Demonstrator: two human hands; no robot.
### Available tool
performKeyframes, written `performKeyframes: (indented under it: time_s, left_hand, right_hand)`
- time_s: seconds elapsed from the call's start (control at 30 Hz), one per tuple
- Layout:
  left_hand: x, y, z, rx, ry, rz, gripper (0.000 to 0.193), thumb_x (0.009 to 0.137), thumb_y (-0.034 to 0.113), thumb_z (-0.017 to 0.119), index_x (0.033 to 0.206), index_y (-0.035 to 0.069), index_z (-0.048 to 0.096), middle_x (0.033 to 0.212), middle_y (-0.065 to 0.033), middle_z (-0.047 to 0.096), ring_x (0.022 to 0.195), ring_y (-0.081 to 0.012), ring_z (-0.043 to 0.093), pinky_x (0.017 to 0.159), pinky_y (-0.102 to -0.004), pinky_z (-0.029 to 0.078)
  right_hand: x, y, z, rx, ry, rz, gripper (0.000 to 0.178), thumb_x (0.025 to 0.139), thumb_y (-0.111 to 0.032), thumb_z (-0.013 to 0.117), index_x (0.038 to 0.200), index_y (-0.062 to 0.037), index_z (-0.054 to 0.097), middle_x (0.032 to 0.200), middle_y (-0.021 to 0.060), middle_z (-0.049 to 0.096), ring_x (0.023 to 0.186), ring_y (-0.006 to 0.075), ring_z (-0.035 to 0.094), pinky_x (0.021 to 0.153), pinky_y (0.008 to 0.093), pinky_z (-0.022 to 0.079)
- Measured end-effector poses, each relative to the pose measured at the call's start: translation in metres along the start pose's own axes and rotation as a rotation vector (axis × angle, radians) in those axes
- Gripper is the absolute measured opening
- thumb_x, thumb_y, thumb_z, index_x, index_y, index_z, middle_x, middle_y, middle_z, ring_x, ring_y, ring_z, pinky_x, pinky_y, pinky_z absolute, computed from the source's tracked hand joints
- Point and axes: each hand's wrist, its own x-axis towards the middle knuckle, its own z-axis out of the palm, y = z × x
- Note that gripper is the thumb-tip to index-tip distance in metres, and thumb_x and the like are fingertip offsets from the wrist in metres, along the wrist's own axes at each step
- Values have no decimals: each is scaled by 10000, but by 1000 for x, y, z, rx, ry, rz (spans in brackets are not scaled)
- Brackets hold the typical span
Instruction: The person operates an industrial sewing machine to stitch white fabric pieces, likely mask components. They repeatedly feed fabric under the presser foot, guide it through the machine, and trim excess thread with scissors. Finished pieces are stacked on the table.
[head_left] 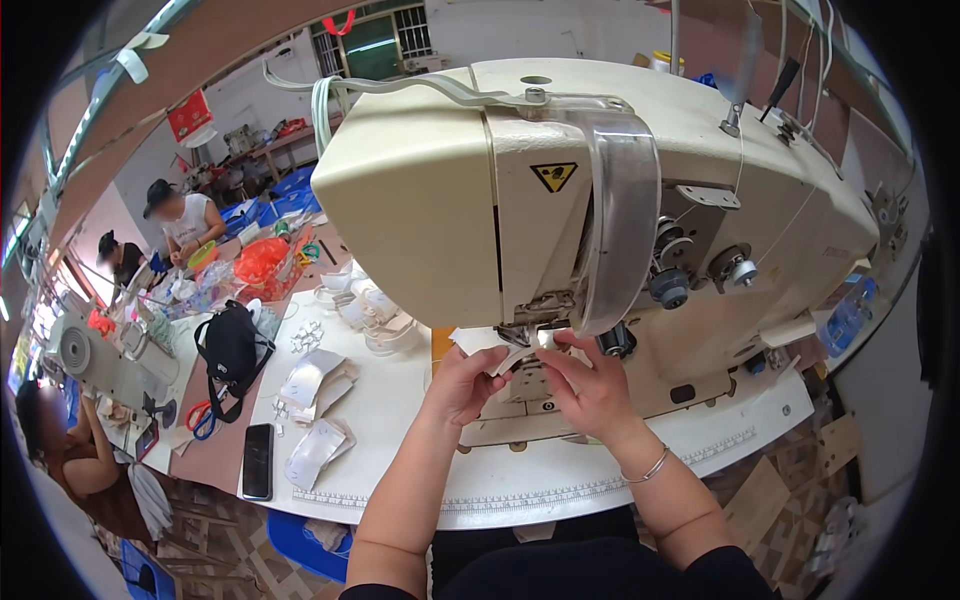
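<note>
Just below the needle end of the sewing machine (400, 190), the left grip (462, 385) pinches a white piece (474, 342), thumb on top and fingertips curled beneath. Opposite it, the right grip (592, 388) has its fingers bent in at the right end of the piece, by the presser foot (513, 334); whether they pinch it or only rest against it, I cannot tell. The piece lies between the two, above the surface (388, 405), partly hidden by the thumb and the foot. Its long axis seems to run roughly left to right, across the machine's front, with one corner pointing left past the left thumb.

My reading is that the step in hand is lining up the piece at the foot; the next move would call for a flat, steady edge and fingertips clear of the needle.

Further left on the surface sit two stacks of pale pieces, the far stack (314, 380) and the near stack (316, 452), with a phone (257, 462) beside them. Beyond these are a black bag (232, 345) and scissors (204, 420).
</note>
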Motion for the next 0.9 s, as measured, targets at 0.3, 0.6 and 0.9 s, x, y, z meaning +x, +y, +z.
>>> performKeyframes:
  time_s: [0.3,0.6,0.9]
  left_hand:
    - [1,-3,5,-51,36,50,191,771,78,602,941,51,521,831,-53,596,644,-112,566,514,-199,463]
    - [-4,-33,-20,-351,-22,-33,193,875,191,527,998,43,507,863,-78,601,672,-174,593,533,-223,491]
    - [-48,-69,16,-431,41,-39,262,878,284,548,1060,101,500,952,-17,591,703,-137,569,600,-228,465]
  right_hand:
    - [3,0,-2,-85,18,-60,318,664,-18,675,962,-125,642,981,82,587,781,234,608,615,308,490]
    - [0,0,-7,169,348,222,322,679,9,626,988,-31,546,878,114,527,824,292,518,735,369,436]
    - [-6,-9,1,40,291,215,108,746,-41,616,833,-31,553,788,99,528,687,240,531,607,321,427]
